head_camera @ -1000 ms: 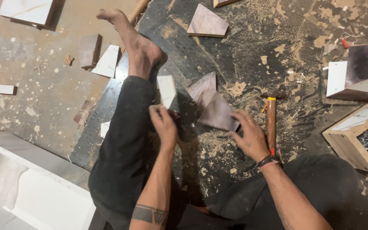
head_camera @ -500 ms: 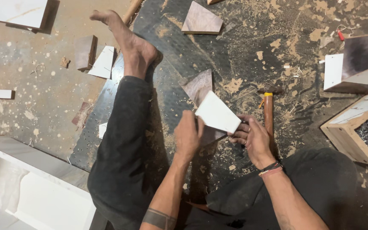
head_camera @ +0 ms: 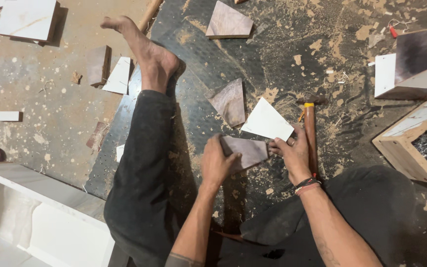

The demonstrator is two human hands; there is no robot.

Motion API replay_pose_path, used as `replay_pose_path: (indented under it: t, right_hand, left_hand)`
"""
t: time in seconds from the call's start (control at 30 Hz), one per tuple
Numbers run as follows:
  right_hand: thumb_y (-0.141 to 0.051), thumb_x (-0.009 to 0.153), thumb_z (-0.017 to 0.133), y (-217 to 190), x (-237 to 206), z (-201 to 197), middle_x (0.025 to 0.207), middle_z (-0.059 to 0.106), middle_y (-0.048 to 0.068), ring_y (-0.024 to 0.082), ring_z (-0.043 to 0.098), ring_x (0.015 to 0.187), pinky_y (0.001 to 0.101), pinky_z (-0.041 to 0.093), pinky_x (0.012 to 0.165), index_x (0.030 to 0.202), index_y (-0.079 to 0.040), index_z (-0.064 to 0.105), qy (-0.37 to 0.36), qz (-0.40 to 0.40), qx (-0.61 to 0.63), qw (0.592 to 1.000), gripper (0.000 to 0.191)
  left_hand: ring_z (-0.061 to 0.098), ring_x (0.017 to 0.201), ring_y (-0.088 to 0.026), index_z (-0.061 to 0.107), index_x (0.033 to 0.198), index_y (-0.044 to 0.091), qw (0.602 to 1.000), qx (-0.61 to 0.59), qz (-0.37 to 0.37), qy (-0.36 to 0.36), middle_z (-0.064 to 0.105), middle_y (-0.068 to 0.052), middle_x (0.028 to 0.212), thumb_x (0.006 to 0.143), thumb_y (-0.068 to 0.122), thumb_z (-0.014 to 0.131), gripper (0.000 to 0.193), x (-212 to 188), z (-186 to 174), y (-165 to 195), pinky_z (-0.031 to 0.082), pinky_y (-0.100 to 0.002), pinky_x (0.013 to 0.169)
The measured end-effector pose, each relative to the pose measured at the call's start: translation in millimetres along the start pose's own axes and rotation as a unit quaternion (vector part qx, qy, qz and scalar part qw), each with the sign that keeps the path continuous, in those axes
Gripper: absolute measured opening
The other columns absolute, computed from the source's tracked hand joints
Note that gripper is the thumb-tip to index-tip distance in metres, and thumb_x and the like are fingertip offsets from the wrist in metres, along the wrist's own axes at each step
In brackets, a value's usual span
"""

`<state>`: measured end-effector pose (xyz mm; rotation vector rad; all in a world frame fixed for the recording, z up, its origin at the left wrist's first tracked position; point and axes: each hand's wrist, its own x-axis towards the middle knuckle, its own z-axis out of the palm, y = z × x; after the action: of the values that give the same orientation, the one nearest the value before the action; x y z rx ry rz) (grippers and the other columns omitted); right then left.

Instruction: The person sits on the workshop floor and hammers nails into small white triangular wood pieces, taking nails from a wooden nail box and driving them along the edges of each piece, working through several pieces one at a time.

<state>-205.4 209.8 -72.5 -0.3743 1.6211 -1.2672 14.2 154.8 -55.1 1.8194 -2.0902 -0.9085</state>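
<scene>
**Two hands on a laminated offcut**

The left hand (head_camera: 217,165) and right hand (head_camera: 292,154) gripped opposite ends of a brown board piece (head_camera: 245,152) above the sawdust-strewn black mat (head_camera: 273,59). A white triangular panel (head_camera: 267,120) touched its far edge; a hammer (head_camera: 311,133) crowded the right side. Earlier, the white panel was raised between both hands.

Black trousers, bare foot (head_camera: 147,54), red-black wristbands (head_camera: 306,185), forearm tattoo.
</scene>
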Motion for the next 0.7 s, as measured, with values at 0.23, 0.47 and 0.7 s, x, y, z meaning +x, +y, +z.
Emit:
replay_pose_path:
  t: [0.23,0.47,0.7]
  right_hand:
    - [-0.005,0.096,0.062,-5.1,-7.1,-2.6,0.111,0.065,0.013,0.017,0.069,0.094,0.0338,0.063,0.081,0.157,-0.007,0.032,-0.060,0.012,0.130,0.990,0.067]
    - [-0.008,0.093,0.066,-20.6,-13.8,1.7,0.095,0.070,0.006,0.014,0.067,0.086,0.0295,0.057,0.072,0.155,-0.011,0.040,-0.132,0.010,0.129,0.983,0.067]
    - [-0.007,0.085,0.080,-11.7,4.6,3.1,0.073,0.058,-0.002,0.007,0.051,0.067,0.0216,0.041,0.059,0.154,-0.013,0.051,-0.135,-0.095,-0.125,0.978,0.075]
  left_hand:
    - [0.070,0.114,-0.024,0.061,0.124,0.009,0.942,-0.322,0.065,0.067,0.066,-0.013,0.126,0.092,0.007,0.075,0.035,-1.5,-4.2,8.5,0.058,-0.037,0.096]
    - [0.073,0.109,-0.021,0.068,0.121,0.011,0.952,-0.272,0.104,0.095,0.073,-0.009,0.121,0.094,0.006,0.070,0.027,-3.4,-21.1,17.1,0.062,-0.035,0.096]
    - [0.070,0.119,-0.023,0.061,0.128,0.007,0.940,-0.322,0.076,0.080,0.072,-0.013,0.125,0.093,0.008,0.071,0.036,-2.9,-31.9,20.7,0.055,-0.038,0.105]
